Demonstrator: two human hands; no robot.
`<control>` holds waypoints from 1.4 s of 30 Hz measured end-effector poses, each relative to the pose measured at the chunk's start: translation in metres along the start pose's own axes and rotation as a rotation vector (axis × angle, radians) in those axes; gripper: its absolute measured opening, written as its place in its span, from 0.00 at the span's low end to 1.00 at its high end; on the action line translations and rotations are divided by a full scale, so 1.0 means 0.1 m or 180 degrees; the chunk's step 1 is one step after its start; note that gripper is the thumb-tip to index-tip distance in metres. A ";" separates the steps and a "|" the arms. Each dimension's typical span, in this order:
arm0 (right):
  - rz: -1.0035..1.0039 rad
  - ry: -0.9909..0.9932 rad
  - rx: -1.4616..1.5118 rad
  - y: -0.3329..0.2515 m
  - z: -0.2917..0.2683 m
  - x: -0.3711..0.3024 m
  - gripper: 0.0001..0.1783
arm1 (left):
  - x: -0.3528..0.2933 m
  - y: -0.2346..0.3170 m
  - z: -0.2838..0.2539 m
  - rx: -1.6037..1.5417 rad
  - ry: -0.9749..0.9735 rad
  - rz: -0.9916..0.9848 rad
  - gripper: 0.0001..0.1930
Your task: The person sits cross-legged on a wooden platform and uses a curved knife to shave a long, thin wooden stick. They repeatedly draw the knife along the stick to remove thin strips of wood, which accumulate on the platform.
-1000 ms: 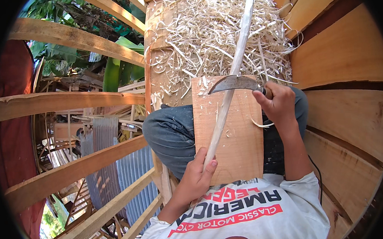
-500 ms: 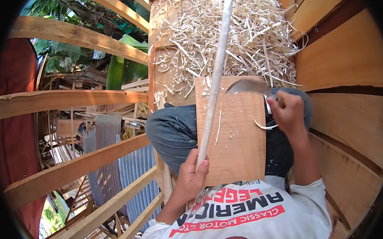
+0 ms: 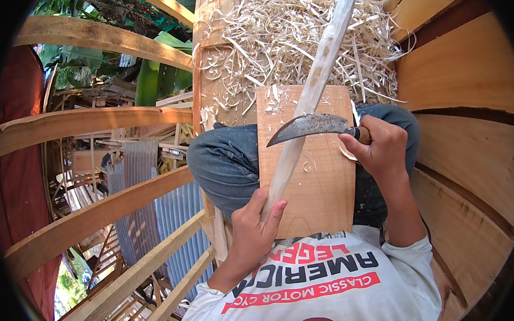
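Observation:
My left hand [image 3: 257, 222] is wrapped round the near end of a long pale wooden stick [image 3: 313, 86], which slants up and to the right past the frame's top edge. In my right hand [image 3: 381, 143] is the short handle of a curved knife [image 3: 312, 126]. Its dark, spotted blade lies across the stick, pointing left, a little above the stick's middle stretch. A flat wooden board [image 3: 323, 198] rests over my lap beneath both. Small chips and a curl of shaving lie on the board.
A large heap of thin wood shavings [image 3: 296, 30] covers the plank floor beyond my knees. Wooden plank walls [image 3: 459, 144] rise close on my right. To the left runs a slatted wooden railing [image 3: 97, 218], with corrugated sheets [image 3: 182, 234] and scrap wood beyond it.
The knife has moved left and slightly down onto the stick. The stick's far end has swung to the right and rolled, showing a broader face. My left hand keeps its hold.

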State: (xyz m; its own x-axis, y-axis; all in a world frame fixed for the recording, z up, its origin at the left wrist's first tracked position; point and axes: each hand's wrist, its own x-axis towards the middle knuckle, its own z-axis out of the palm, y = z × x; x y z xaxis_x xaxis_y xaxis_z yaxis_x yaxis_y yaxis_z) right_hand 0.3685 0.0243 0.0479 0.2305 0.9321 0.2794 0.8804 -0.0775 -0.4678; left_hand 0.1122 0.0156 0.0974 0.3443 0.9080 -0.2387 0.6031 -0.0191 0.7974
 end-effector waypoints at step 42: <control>0.1984 0.0273 -0.0009 0.72 0.11 0.53 0.35 | -0.21 -0.21 0.04 0.0220 -0.0326 -0.0175 0.12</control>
State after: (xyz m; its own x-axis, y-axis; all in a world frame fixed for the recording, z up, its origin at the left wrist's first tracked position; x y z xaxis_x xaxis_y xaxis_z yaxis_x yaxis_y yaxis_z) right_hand 0.4398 0.0724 0.0195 0.7333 0.6796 0.0212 0.5708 -0.5983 -0.5624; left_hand 0.0951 -0.0050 0.0839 0.3789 0.8611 -0.3391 0.6700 -0.0025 0.7423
